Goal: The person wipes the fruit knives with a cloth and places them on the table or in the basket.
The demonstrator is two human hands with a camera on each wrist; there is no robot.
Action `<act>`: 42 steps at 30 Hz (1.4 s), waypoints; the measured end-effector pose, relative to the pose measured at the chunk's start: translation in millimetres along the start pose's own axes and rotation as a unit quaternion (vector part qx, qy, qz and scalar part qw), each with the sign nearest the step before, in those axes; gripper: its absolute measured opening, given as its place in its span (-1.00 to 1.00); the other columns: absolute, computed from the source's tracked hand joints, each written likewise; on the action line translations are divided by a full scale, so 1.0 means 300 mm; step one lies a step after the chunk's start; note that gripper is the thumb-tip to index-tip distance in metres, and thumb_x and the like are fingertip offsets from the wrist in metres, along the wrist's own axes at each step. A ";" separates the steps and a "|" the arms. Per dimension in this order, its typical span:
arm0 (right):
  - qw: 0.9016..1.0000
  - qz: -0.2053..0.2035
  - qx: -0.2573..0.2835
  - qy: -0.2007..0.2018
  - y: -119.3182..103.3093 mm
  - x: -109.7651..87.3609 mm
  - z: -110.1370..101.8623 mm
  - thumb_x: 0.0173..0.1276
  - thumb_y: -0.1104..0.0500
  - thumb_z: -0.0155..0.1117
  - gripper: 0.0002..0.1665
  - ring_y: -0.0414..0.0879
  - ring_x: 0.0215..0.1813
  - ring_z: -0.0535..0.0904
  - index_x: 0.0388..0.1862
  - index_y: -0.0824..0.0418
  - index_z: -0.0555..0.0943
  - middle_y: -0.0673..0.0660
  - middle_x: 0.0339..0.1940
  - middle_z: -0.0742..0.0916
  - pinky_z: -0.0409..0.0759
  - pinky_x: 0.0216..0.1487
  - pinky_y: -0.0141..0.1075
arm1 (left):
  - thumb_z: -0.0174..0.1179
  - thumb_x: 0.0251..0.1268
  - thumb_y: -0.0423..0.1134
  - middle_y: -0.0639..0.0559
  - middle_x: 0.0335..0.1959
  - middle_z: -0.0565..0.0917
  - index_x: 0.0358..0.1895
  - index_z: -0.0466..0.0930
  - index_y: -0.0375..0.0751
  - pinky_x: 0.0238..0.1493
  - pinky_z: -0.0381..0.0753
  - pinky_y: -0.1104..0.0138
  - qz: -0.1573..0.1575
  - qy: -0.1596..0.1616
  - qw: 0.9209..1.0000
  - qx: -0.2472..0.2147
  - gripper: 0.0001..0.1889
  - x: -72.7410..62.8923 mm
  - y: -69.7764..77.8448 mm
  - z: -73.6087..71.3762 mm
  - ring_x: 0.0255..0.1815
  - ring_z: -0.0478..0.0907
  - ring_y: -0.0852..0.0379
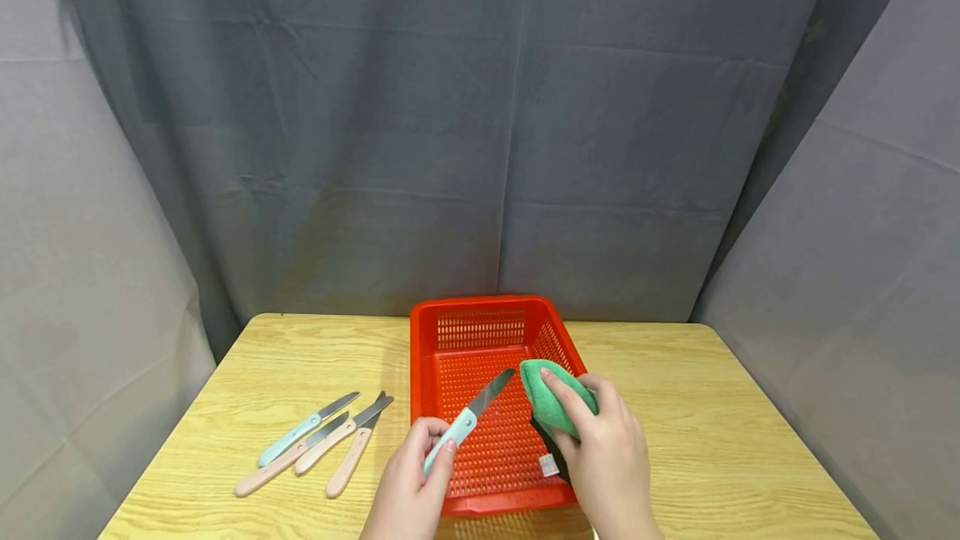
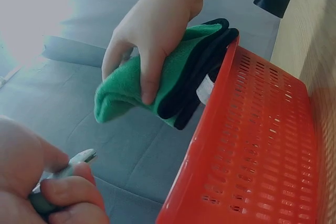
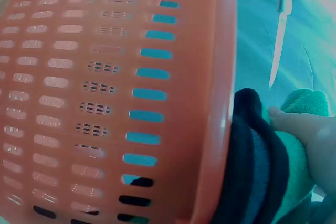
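Note:
My left hand (image 1: 412, 477) grips the light-blue handle of a knife (image 1: 487, 394), whose blade points up and to the right over the red basket (image 1: 480, 503). In my right hand (image 1: 611, 457) is a folded green cloth (image 1: 551, 398) with a dark edge and a white tag, held between thumb and fingers. A small gap separates the cloth from the knife tip. In the left wrist view the cloth (image 2: 173, 72) hangs by the basket rim (image 2: 202, 129). The right wrist view shows the knife (image 3: 280, 45) apart from the cloth (image 3: 302, 145).
Left of the basket, several knives lie on the wooden table (image 1: 720, 423): one with a light-blue handle (image 1: 288, 440), others with pale pink handles (image 1: 348, 465), some overlapping. A grey curtain (image 1: 375, 148) hangs behind the table, with lighter cloth walls (image 1: 847, 273) at the sides.

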State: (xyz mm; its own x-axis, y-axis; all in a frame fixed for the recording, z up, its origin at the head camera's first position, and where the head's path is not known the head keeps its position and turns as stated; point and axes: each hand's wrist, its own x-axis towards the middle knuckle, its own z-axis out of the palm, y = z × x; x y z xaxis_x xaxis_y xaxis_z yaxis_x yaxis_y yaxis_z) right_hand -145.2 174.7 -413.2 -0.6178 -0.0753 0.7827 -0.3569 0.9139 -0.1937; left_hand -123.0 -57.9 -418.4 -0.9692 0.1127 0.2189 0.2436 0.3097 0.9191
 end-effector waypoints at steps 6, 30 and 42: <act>0.999 0.009 0.019 0.041 0.002 0.003 -0.008 -0.25 0.41 0.76 -0.01 0.23 -0.23 0.65 0.26 -0.11 0.68 0.27 -0.02 0.61 0.65 -0.31 0.10 | -0.03 0.66 -0.24 0.09 -0.43 0.50 0.05 0.48 -0.22 -0.44 0.45 0.41 0.007 -0.001 1.000 -0.017 -0.84 -0.001 -0.003 -0.004 -0.52 0.36 0.35; 0.997 -0.051 0.041 0.049 -0.011 -0.001 -0.011 -0.26 0.41 0.73 0.01 0.17 -0.14 0.67 0.28 -0.13 0.67 0.23 0.03 0.63 0.63 -0.22 0.06 | 0.17 0.54 -0.25 0.05 -0.24 0.53 0.09 0.52 -0.10 -0.41 0.45 0.42 0.012 0.061 0.998 -0.016 -0.83 0.003 -0.006 0.007 -0.47 0.38 0.33; 0.996 -0.071 0.038 0.031 -0.010 -0.006 -0.003 -0.27 0.34 0.75 0.02 0.14 -0.15 0.66 0.28 -0.19 0.66 0.22 0.01 0.64 0.62 -0.20 0.07 | 0.36 0.34 -0.33 0.25 -0.17 0.57 0.09 0.64 -0.04 -0.26 0.50 0.41 0.102 0.123 0.981 0.109 -0.70 0.007 -0.030 0.020 -0.32 0.39 0.38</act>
State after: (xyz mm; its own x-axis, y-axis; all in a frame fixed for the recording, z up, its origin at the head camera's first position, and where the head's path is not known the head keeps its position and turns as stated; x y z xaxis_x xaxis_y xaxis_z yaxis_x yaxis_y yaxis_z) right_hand -142.3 172.3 -413.5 -0.5132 -0.1749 0.8403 -0.4909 0.8629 -0.1202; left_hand -127.1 -54.9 -428.1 -0.8721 -0.0303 0.4884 0.4093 0.5017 0.7621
